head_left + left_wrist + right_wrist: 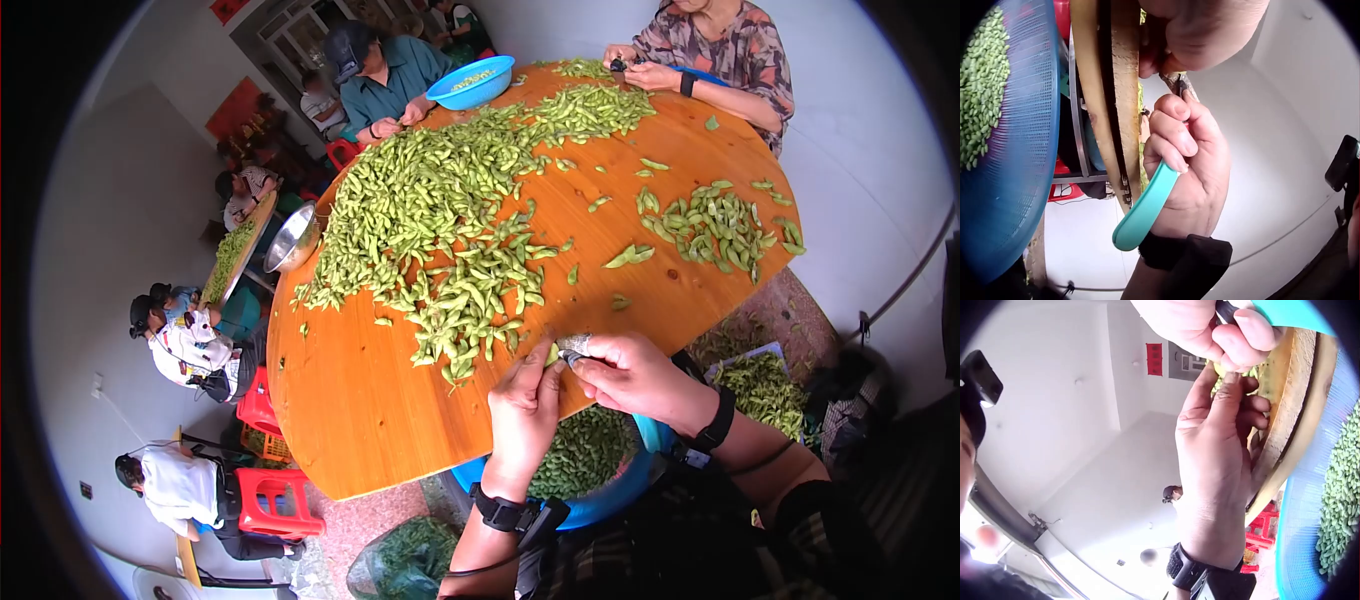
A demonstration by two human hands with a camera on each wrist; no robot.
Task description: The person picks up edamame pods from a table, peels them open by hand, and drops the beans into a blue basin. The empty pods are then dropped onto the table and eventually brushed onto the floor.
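My left hand (525, 405) pinches a green edamame pod (553, 353) between thumb and fingers, just over the table's near edge. Close against it, my right hand (640, 375) grips a small tool with a teal handle (1147, 209) that sticks out below the curled fingers. A grey patterned wrap (574, 345) shows at the right hand's tip, beside the pod; the tool's working end is mostly hidden. Below both hands sits a blue basin (590, 515) of shelled green beans (585, 455). The left hand's thumb and fingers meet the right hand's fingertips in the right wrist view.
A large heap of pods (430, 190) covers much of the round wooden table (370, 430), with a smaller pile (715, 225) at right. Two people sit across, near a blue bowl (475, 85). A metal bowl (293, 238) stands at the left edge, a red stool (275, 500) beyond.
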